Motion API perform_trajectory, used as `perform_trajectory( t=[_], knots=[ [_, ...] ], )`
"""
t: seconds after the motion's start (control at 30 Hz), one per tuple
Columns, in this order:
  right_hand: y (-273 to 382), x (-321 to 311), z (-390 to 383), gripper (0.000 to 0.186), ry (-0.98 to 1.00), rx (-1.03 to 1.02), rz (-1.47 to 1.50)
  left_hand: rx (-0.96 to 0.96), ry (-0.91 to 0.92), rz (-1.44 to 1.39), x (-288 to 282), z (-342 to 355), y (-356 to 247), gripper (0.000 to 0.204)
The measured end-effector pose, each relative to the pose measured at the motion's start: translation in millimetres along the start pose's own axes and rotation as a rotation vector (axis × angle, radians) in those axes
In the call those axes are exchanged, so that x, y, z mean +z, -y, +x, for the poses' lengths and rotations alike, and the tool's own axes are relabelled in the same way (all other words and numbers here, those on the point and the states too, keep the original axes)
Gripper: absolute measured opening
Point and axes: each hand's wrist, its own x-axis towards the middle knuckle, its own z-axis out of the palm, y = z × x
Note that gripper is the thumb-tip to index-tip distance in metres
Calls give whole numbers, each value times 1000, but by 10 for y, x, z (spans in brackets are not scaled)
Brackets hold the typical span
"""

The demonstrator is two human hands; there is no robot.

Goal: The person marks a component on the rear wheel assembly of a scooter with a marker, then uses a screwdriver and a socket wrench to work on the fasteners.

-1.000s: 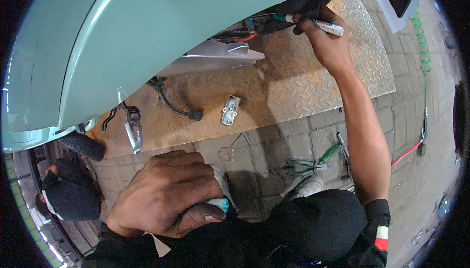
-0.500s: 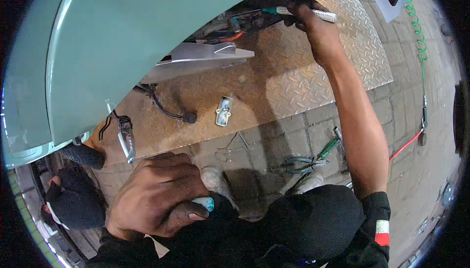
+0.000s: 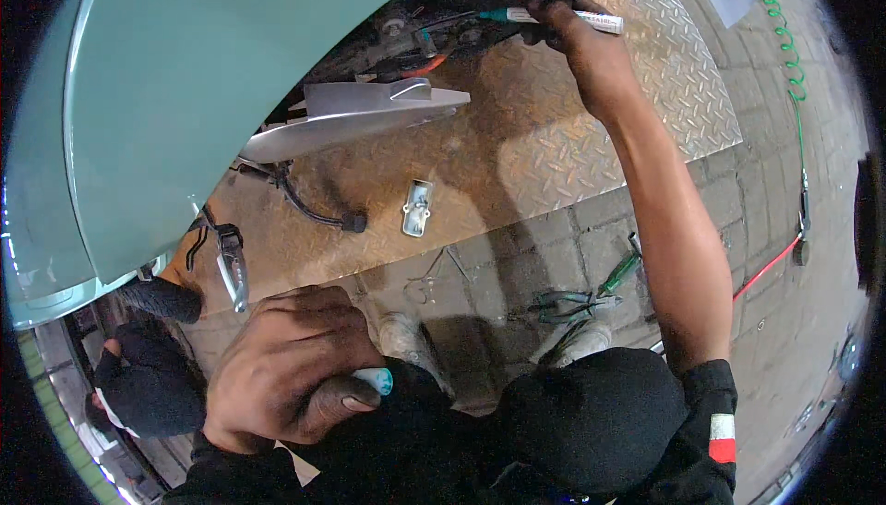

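A white paint marker with a teal nose (image 3: pixel 602 22) is gripped in my right hand (image 3: pixel 586 57), which reaches far forward. Its tip points left, in among the dark mechanical parts (image 3: pixel 429 30) under the scooter's pale green body panel (image 3: pixel 212 71); whether it touches anything is hard to tell. Close to my body, my left hand (image 3: pixel 291 362) is closed around a small teal-and-white piece (image 3: pixel 377 379) that looks like the marker's cap. Most of that piece is hidden by my fingers. Below the parts extends a silver-grey cover (image 3: pixel 360 117).
A small open metal cover (image 3: pixel 417 209) lies on the rusty tread-plate platform (image 3: pixel 554 168). Pliers (image 3: pixel 565 306) and a green-handled screwdriver (image 3: pixel 620 271) rest on the paving by my shoes. A black hose (image 3: pixel 318 214) and a silver lever (image 3: pixel 233 270) stick out nearby. Another person (image 3: pixel 148 380) crouches at far left.
The marker and my right hand have shifted slightly left and up in the picture. The scooter also sits a little further left in the view. Both hands keep their hold.
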Motion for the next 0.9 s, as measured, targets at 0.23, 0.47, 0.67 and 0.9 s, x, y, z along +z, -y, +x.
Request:
perform_trajectory(
  t=[0.23, 0.47, 0.67, 0.9],
  knots=[
    [-70, -78, 58, 23, -23, -67, -14, -16, -44, 12, 42, 15, 6, 30],
    [102, -3, -45, 23, 42, -59, -11, -18, -8, -14, 8, 21, -7, 30],
    [71, -79, -3, 22, 129, -51, -46, -7, -47, 15, 28, -18, 30, 29],
    [71, -98, 13, 24, 131, -54, -45, 20, 21, 8, -43, 22, 18, 28]
  ],
)
